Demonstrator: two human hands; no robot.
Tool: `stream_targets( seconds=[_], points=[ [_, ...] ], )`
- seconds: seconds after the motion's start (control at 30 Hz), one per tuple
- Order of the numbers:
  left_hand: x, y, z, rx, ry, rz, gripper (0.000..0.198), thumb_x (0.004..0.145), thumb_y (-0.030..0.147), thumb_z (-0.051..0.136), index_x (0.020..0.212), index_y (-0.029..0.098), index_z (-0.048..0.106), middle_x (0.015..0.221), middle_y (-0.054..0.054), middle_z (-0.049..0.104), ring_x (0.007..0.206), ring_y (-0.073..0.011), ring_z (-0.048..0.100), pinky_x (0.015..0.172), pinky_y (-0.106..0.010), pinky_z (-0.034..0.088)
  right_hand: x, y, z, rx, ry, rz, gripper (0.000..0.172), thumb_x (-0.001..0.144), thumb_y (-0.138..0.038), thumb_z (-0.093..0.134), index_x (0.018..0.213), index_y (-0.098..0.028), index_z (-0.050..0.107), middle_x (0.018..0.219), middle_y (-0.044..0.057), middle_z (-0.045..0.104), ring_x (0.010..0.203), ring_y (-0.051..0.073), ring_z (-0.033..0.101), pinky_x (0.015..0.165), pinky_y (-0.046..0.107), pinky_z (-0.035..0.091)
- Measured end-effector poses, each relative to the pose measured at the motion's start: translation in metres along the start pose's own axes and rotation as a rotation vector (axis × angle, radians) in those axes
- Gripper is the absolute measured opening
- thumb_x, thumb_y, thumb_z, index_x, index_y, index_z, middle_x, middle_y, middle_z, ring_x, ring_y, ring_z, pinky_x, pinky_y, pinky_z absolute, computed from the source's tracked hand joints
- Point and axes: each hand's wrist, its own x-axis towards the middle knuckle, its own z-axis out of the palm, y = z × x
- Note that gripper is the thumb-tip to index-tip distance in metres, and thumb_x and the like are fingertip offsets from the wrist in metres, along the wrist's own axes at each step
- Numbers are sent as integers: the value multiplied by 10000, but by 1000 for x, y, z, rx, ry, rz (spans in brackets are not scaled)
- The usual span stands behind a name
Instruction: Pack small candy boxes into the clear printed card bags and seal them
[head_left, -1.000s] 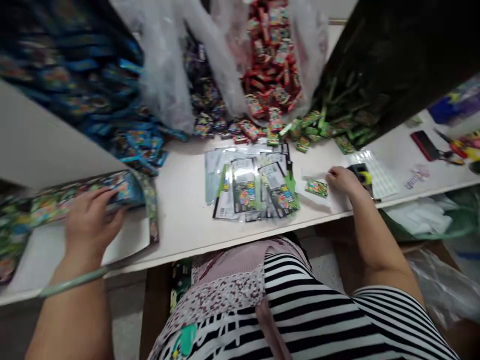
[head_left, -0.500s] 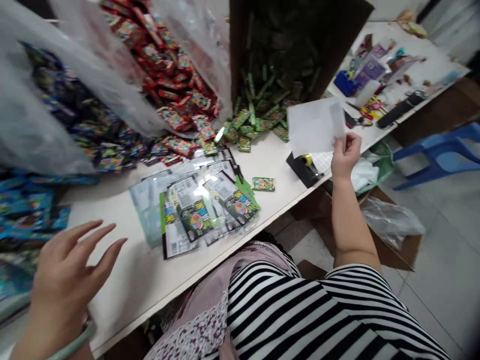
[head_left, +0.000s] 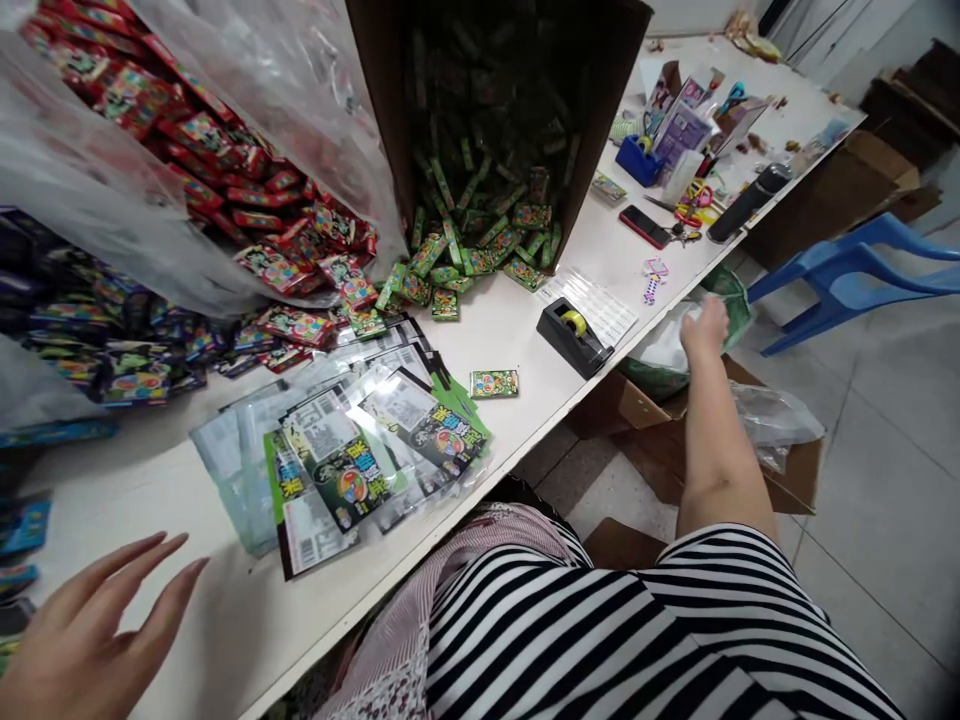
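Note:
My left hand point(head_left: 105, 620) hovers above the white table at the lower left, fingers spread, holding nothing. Nearest to it is a fanned pile of clear printed plastic bags point(head_left: 341, 450) with black and green labels. My right hand point(head_left: 706, 325) is stretched out past the table's front edge, over a green-lined bin point(head_left: 737, 308) with white sheets point(head_left: 660, 335) in it. Its fingers point away and are partly hidden, so their grip is unclear. A single small green candy packet point(head_left: 494, 384) lies alone between the bags and a black tape dispenser point(head_left: 574, 337).
Along the back, a dark box point(head_left: 600, 130) spills green packets point(head_left: 465, 260); red packets point(head_left: 285, 235) and purple packets point(head_left: 135, 370) spill from plastic bags. A phone point(head_left: 645, 227), scissors point(head_left: 697, 203) and black bottle point(head_left: 750, 203) lie to the right. A blue chair point(head_left: 862, 265) and carton point(head_left: 795, 490) stand below.
My right hand has carried a white sheet off the table and down to the bin. The view has turned right, uncovering the phone and tape dispenser. My left hand stays spread.

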Motion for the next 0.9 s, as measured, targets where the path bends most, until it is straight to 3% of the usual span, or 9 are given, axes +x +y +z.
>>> stream_targets(
  seconds=[0.13,0.27,0.43,0.63,0.77,0.9],
  points=[
    [14,23,-3,-126,9,154,276,738,559,711,927,360,740,1010,165,751,813,-145,744,604,-189,563,20,-61,38,46,-196,-231,483,941,-379,602,1390,-207,568,1457,94,563,1341,224,493,1138,335,352],
    [19,49,-16,-144,-170,210,232,842,448,643,1050,356,693,1065,96,730,937,-188,734,816,-309,603,37,-100,63,11,-309,-235,585,816,-393,729,1322,-119,622,1341,184,635,1233,317,584,1044,408,431],
    [7,54,-24,-200,-213,176,241,844,421,650,1084,400,662,1019,88,727,904,-192,730,855,-326,592,49,-104,64,-17,-291,-199,439,827,-330,698,1231,-160,677,1254,147,687,1126,286,638,929,366,478],
    [11,60,-10,-247,-252,125,247,851,485,614,1088,447,673,1002,94,738,915,-196,716,760,-290,585,46,-104,57,-53,-236,-210,281,886,-295,618,1102,-153,729,1163,145,708,1026,255,646,844,335,474],
    [19,68,0,-262,-264,146,260,856,533,590,1073,429,686,1009,92,749,928,-200,711,683,-260,574,42,-109,45,-59,-246,-275,324,941,-302,546,1138,-133,741,1236,149,676,1062,219,613,875,314,440],
    [16,69,5,-278,-263,181,247,871,538,580,1058,418,687,1011,90,746,916,-199,714,769,-306,591,28,-107,22,-46,-204,-321,356,964,-252,475,1202,-162,724,1235,140,685,1059,212,615,880,304,431]
  ],
)
